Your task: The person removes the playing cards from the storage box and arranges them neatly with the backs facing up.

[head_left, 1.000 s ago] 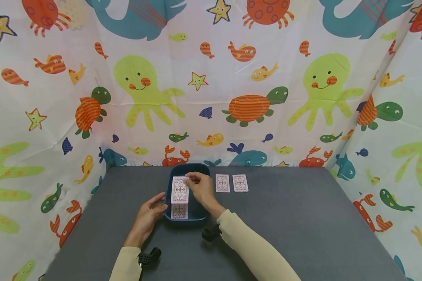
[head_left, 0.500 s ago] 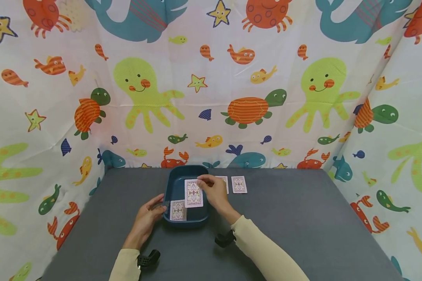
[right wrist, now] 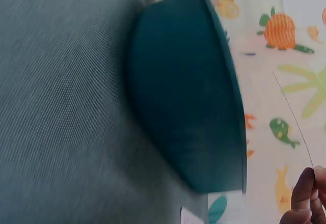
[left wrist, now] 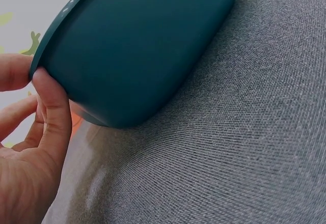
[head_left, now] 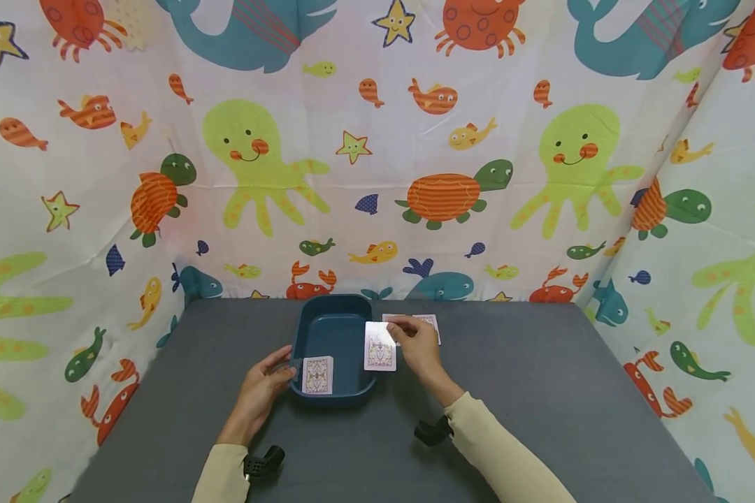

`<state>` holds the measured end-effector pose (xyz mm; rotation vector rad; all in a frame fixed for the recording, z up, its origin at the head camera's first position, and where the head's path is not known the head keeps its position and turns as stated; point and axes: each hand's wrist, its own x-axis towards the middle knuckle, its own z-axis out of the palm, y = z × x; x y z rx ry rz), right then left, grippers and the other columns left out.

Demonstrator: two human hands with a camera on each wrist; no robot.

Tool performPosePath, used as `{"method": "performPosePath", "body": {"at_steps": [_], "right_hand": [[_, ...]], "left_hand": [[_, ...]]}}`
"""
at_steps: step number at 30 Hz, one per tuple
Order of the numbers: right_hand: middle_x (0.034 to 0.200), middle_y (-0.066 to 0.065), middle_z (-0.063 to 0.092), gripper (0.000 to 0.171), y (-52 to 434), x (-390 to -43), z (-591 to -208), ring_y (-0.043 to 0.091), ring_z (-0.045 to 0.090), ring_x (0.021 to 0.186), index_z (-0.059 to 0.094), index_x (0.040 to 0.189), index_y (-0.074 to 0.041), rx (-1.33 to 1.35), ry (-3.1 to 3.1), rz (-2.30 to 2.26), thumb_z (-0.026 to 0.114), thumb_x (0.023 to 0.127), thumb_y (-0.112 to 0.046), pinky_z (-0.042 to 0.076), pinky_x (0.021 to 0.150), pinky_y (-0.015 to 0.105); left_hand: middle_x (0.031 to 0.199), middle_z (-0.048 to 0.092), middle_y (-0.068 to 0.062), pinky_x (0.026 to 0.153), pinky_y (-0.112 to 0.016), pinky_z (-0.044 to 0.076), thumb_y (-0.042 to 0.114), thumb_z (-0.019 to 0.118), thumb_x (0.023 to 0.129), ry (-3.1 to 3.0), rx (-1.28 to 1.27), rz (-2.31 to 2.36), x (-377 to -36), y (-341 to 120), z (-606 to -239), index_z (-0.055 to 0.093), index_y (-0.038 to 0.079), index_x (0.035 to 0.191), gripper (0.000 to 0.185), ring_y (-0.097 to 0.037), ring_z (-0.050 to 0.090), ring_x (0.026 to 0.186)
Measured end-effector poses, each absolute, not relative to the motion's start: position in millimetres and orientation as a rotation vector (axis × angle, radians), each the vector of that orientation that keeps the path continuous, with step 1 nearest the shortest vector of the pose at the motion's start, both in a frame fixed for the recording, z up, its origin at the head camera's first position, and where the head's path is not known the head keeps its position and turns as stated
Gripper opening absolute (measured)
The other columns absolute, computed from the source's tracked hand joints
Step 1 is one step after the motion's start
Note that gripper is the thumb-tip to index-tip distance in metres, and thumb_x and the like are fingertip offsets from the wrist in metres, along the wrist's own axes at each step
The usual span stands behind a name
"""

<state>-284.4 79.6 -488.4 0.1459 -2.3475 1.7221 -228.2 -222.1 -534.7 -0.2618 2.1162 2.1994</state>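
— What's changing with the card [head_left: 379, 351]?
— You're pinching it in your right hand [head_left: 420, 349] and moving it from over the tray's [head_left: 340, 400] middle to its right edge.
— Meaning what?
— You're apparently taking it out, leaving the pile [head_left: 317, 376] lying in the near left corner.
— And your left hand [head_left: 260, 392]?
— It's pinching the tray's left edge. More cards [head_left: 430, 321] are lying near the table's [head_left: 516, 398] far edge, partly hidden behind your right hand.

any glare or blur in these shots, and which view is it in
Head view: glare whitens the upper right of the card held by the right hand; right wrist view: the tray looks blurred, with soft shadow beside it; left wrist view: sharper, the gray cloth showing its weave.
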Motion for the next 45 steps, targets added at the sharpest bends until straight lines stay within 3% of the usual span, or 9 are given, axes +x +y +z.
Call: {"method": "performPosePath", "body": {"at_steps": [7,27,45], "right_hand": [[0.096,0.009,0.073,0.013,105.2,-290.8,-499.9,0.014,0.061,0.076,0.076,0.100,-0.008,0.085,-2.326,1.709,0.070,0.091,-0.015,0.050,0.066,0.022],[0.098,0.013,0.073,0.021,173.9,-316.6,-517.2,0.011,0.061,0.079,0.075,0.106,-0.007,-0.063,-2.433,1.588,0.068,0.093,-0.022,0.047,0.068,0.023],[0.107,0.013,0.070,0.025,220.9,-349.2,-521.6,0.021,0.058,0.092,0.071,0.111,-0.008,-0.186,-2.600,1.431,0.061,0.097,-0.026,0.045,0.072,0.026]], "left_hand": [[0.146,0.043,-0.013,0.090,-0.029,0.043,0.008,0.058,0.096,2.136,-0.267,2.167,-228.1,-223.5,-535.0,0.045,0.012,0.146,0.052,-0.016,0.051,0.109],[0.144,0.045,-0.009,0.095,-0.034,0.042,0.010,0.059,0.095,2.125,-0.293,2.168,-232.2,-224.2,-536.7,0.046,0.015,0.146,0.052,-0.023,0.048,0.118],[0.144,0.045,-0.012,0.090,-0.030,0.043,0.009,0.060,0.095,2.127,-0.292,2.179,-229.2,-222.5,-534.5,0.047,0.013,0.145,0.052,-0.018,0.051,0.110]]}}
